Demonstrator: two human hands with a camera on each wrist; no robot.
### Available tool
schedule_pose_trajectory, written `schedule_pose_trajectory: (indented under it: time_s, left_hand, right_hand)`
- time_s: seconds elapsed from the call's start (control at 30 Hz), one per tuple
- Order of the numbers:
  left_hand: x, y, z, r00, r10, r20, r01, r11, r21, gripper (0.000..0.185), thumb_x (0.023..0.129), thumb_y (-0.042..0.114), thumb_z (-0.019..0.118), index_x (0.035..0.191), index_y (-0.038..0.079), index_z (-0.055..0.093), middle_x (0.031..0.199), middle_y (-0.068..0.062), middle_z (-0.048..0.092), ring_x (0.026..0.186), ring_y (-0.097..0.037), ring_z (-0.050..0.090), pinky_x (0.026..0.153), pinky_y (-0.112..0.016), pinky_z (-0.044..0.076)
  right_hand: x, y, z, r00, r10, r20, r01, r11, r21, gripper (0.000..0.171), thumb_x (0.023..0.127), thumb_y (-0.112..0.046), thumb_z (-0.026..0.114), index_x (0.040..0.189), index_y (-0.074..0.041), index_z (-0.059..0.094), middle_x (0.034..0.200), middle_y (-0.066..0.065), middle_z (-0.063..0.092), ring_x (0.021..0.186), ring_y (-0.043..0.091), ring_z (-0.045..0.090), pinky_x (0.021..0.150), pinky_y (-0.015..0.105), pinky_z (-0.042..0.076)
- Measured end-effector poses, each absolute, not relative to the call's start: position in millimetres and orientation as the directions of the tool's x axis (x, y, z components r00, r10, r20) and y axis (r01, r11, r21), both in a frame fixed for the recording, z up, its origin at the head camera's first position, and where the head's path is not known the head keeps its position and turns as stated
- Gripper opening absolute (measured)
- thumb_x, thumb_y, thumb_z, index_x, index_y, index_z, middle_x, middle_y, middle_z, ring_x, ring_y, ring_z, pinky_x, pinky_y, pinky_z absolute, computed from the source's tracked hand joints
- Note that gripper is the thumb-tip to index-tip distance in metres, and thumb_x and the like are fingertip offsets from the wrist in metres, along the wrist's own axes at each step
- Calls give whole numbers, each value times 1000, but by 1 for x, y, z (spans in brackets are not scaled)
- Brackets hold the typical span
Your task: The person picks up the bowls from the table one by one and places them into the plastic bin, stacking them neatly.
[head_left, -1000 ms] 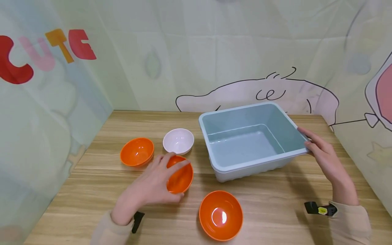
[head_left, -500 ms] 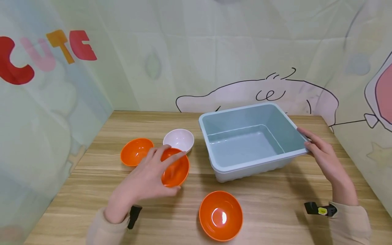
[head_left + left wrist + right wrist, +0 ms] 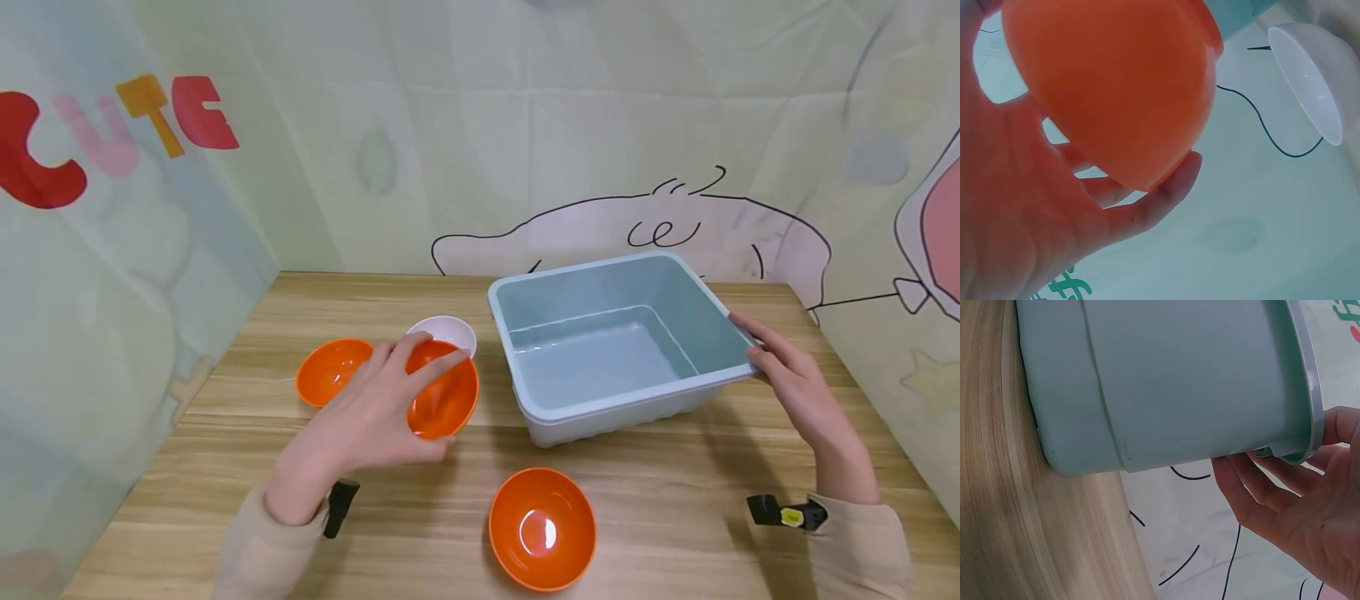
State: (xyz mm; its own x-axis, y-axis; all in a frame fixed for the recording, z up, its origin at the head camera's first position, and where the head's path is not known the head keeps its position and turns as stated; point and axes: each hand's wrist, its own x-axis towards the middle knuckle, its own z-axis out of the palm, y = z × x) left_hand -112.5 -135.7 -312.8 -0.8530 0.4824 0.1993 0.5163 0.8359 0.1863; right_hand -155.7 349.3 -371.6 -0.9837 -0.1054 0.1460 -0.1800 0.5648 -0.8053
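Observation:
My left hand grips an orange bowl by its rim, fingers at the far side and thumb at the near side. The bowl is raised and tilted, and in the head view it overlaps a white bowl behind it. In the left wrist view the held bowl's outer wall fills the palm side, with the white bowl off to the right. A light blue plastic basin stands at the right, and my right hand holds its right rim, thumb on top and fingers beneath.
One orange bowl sits left of my left hand. Another orange bowl stands near the front, below the basin. The wooden table ends at a printed cloth backdrop behind and along both sides.
My left hand has lifted the orange bowl and carried it away from me, first slightly left, then right, covering part of the white bowl. The right hand and basin have stayed put.

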Motion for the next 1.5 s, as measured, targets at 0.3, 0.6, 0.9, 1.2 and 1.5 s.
schedule_pose_trajectory:
  time_s: [0.3,0.6,0.9,1.2,1.5]
  left_hand:
    - [-121,-125,-302,-821,522,232,564,804,185,79,69,49,71,142,42,40,145,-3,39,120,-27,42,90,-42,47]
    - [-127,-113,-292,-815,538,215,576,792,203,81,70,49,69,144,44,36,145,-6,39,121,-29,42,94,-44,44]
    - [-138,-97,-288,-763,586,274,642,738,208,78,70,46,70,142,39,41,138,-4,43,117,-27,42,89,-39,46]
    - [-147,-83,-287,-745,597,298,661,723,201,76,71,47,69,141,39,42,138,-4,45,111,-26,44,80,-37,48]
    - [-156,-74,-281,-736,616,279,673,710,208,77,71,50,69,142,37,42,142,-7,41,117,-30,43,81,-35,49]
  right_hand:
    - [-155,347,-371,-981,-108,159,-192,560,-806,45,106,-22,32,151,-17,32,155,6,34,113,-16,41,83,1,41]
    - [-154,345,-370,-983,-102,151,-182,558,-809,45,106,-25,31,151,-19,33,154,6,34,113,-16,41,83,2,42]
    - [-155,348,-371,-980,-114,165,-201,559,-805,46,106,-20,32,151,-17,32,155,6,33,113,-17,40,82,1,41]
    - [-155,348,-372,-982,-114,154,-191,562,-804,46,106,-22,31,152,-17,31,157,7,31,114,-17,39,83,1,41]
    - [-155,348,-372,-980,-120,161,-201,557,-806,46,106,-22,32,151,-18,31,156,6,32,115,-16,39,83,2,41]
